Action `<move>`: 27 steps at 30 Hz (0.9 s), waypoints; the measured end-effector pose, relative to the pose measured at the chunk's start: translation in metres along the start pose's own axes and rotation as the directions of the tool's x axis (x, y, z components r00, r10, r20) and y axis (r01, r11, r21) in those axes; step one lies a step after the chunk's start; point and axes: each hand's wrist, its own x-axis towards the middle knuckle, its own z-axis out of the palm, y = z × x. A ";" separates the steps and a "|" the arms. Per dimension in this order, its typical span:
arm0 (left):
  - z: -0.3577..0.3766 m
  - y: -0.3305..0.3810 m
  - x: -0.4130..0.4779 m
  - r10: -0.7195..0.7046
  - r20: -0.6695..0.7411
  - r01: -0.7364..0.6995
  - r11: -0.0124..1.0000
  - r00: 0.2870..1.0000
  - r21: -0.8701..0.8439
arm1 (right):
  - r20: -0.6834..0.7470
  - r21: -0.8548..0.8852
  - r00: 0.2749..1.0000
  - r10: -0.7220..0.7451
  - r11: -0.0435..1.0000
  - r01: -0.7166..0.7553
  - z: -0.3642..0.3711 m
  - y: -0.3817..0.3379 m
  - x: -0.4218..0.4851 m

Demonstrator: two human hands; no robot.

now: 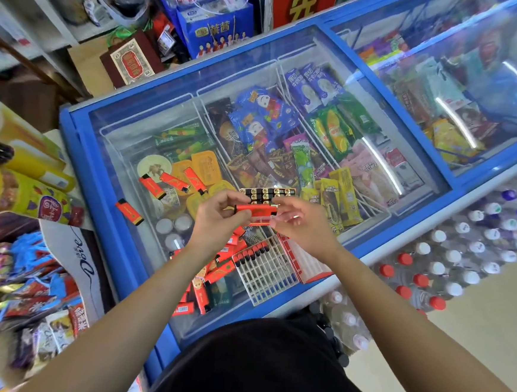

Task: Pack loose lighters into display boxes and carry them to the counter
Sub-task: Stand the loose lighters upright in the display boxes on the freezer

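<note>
Firstly, far left: a Dove sweets display (86, 262) is standing beside the freezer, with wrapped sweets (27, 286) spilling over it.
Freezer: the blue chest freezer (79, 138) is carrying all the lighters on its glass lid, and ice creams are showing beneath the glass.
Stray lighter: one orange stray lighter (129, 212) is lying alone near the lid's left edge.
Three lighters: three lighters (173, 181) are lying tilted and side by side farther back, apart from the pile.
Left hand: the left hand (218, 217) is hovering over the lid, its thumb and curled fingers gripping the left end of the held lighter.
Held lighter: the orange held lighter (256, 210) is being kept level between both hands, above the glass.
Lighter pile: the lighter pile (214, 272) is lying under the left forearm, touching the grid tray's left side.
Black-and-gold block: the black-and-gold block (266, 193), packed in rows, is sitting just behind the hands.
Grid tray: the white grid tray (272, 277) is lying on the glass below the hands, with black-capped lighters (251, 254) filling one row.
Right hand: the right hand (301, 227) appears to be pinching the held lighter's right end, though its fingers are blurring.
Red display box: the red display box (307, 264) is lying against the tray's right side, under the right wrist.
Bottles: capped water bottles (450, 257) are standing right of the freezer.
</note>
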 end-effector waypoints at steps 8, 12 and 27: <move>0.010 -0.025 0.008 0.200 0.056 -0.206 0.906 0.978 0.370 | -0.158 0.117 0.987 0.038 0.993 -0.019 -0.001 0.005 -0.008; 0.006 -0.042 0.016 0.231 0.162 -0.279 0.684 0.959 0.674 | -0.202 -0.083 0.979 0.004 0.996 -0.021 -0.019 0.013 -0.002; 0.003 -0.055 0.012 0.104 0.226 -0.236 0.677 0.969 0.698 | -0.123 -0.530 0.979 -0.160 0.845 0.072 -0.025 0.026 0.036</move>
